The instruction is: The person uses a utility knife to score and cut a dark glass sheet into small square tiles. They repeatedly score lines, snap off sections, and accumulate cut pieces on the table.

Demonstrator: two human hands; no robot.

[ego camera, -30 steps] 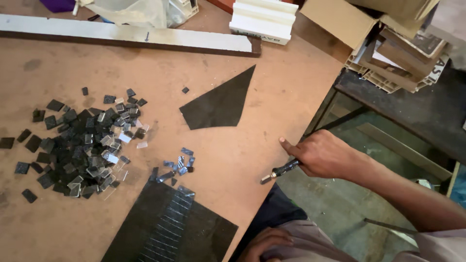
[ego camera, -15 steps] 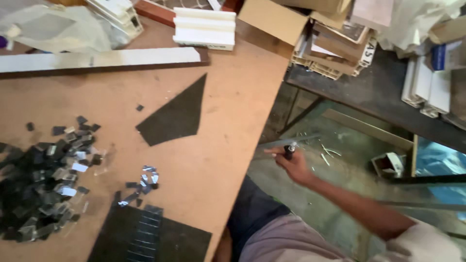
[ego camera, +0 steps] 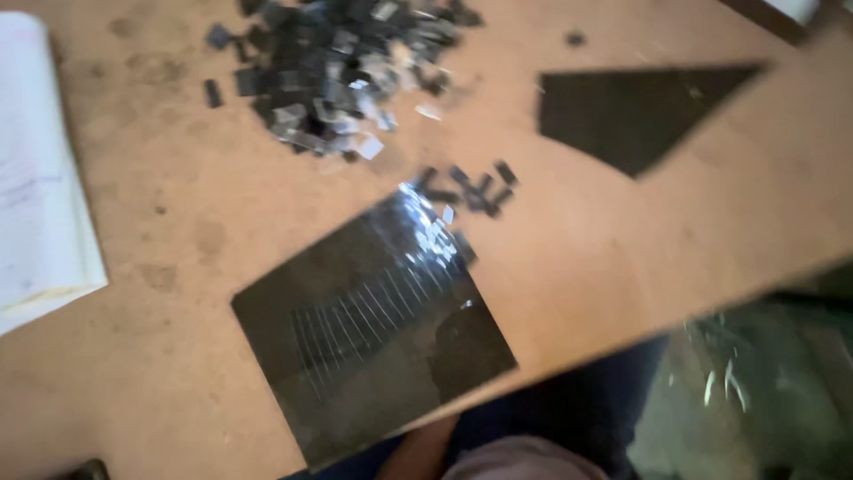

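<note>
Dark glass lies nearest me: a scored sheet (ego camera: 373,329) sits flat on the brown table (ego camera: 178,222), one corner jutting over the near edge above my lap. Fine parallel lines run across its middle, and light glints off its far corner. Just beyond that corner a few small dark pieces (ego camera: 471,191) are scattered, touching or almost touching the sheet. Farther back a heap of small cut tiles (ego camera: 338,62) spreads over the table top, some dark, some shiny. To the right, well apart from the sheet, a dark triangular offcut (ego camera: 635,116) lies flat near the table's edge. At the left edge a white pad of paper (ego camera: 40,204) rests on the table.

Neither of my hands shows in this view, so I cannot say whether they are gripping anything or loose. Only a strip of my forearm (ego camera: 418,453) peeks out below the sheet's near corner. The picture is blurred, so finer detail is lost.
</note>
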